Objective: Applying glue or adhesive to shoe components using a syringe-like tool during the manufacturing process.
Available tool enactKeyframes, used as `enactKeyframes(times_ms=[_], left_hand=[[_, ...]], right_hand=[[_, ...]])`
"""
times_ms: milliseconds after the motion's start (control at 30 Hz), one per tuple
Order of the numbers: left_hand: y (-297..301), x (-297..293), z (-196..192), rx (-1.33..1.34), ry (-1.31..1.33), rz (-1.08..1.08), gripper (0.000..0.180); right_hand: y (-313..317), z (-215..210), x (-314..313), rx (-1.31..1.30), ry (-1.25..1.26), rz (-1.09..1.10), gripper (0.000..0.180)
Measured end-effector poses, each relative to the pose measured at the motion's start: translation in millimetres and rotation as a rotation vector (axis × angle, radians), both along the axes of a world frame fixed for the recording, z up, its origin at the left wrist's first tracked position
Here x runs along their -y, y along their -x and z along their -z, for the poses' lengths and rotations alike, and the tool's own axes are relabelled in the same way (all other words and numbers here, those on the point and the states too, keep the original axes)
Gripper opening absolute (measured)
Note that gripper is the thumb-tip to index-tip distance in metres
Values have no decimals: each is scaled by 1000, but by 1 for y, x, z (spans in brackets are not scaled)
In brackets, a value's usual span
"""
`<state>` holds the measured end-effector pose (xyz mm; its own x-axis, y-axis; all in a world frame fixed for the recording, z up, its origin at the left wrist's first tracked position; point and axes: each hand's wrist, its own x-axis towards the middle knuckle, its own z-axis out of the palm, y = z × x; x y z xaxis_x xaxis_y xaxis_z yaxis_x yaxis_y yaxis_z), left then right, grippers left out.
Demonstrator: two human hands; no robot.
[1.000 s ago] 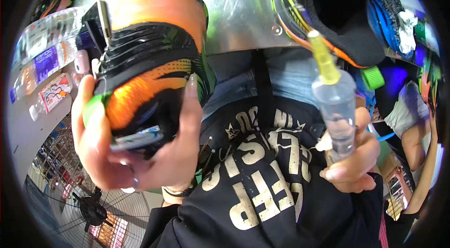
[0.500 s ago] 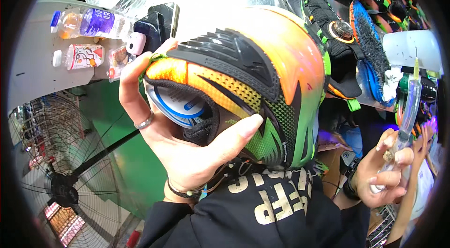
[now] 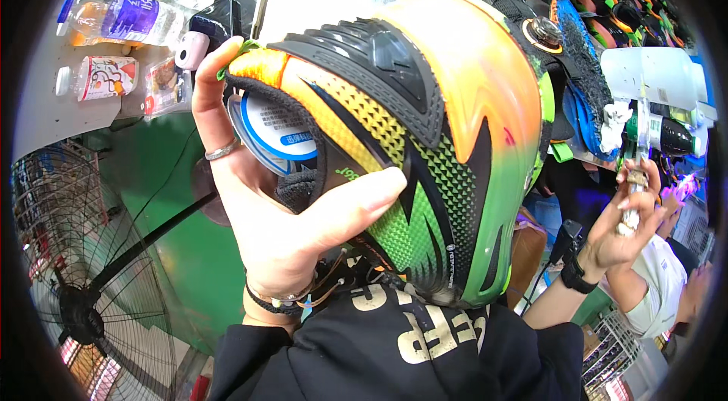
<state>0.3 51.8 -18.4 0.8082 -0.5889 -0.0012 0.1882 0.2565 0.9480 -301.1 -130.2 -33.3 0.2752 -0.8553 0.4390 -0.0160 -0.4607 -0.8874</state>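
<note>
A sneaker (image 3: 485,120) in orange, yellow, green and black lies tilted on its side in front of my chest. My left hand (image 3: 277,238) grips it at the heel and collar, fingers behind the opening and thumb pressed on the side panel. Inside the collar shows a round white and blue tag (image 3: 277,128). Off to the right, apart from the sneaker, my right hand (image 3: 618,238) is closed around a clear syringe (image 3: 643,136) whose needle points up. A crumpled white tissue (image 3: 614,124) is close to the syringe.
Beyond the sneaker are a black shoe with a dial (image 3: 542,33) and a blue brush (image 3: 574,71). Bottles (image 3: 125,18) and phones (image 3: 235,10) lie at the left. A fan (image 3: 80,310) stands lower left. Rows of shoes fill the far right; another person's arm (image 3: 633,287) is at the right.
The sneaker is turned slightly, showing more of its side and sole edge. My right hand has risen, and the syringe stands more upright. The whole view has shifted a little.
</note>
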Motion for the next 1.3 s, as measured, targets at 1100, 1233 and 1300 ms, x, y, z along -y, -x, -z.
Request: enactKeyframes(times_ms=[1100, 1233, 1300], left_hand=[[-4, 3, 7, -207, 161, 37, 57], [0, 14, 7, -163, 108, -26, 65], [-33, 14, -2, -119, -44, 144, 66]], right_hand=[[-26, 5, 7, -172, -46, -45, 61], [-31, 8, 15, -251, 8, -73, 56], [-31, -1, 19, -477, 115, -113, 50]])
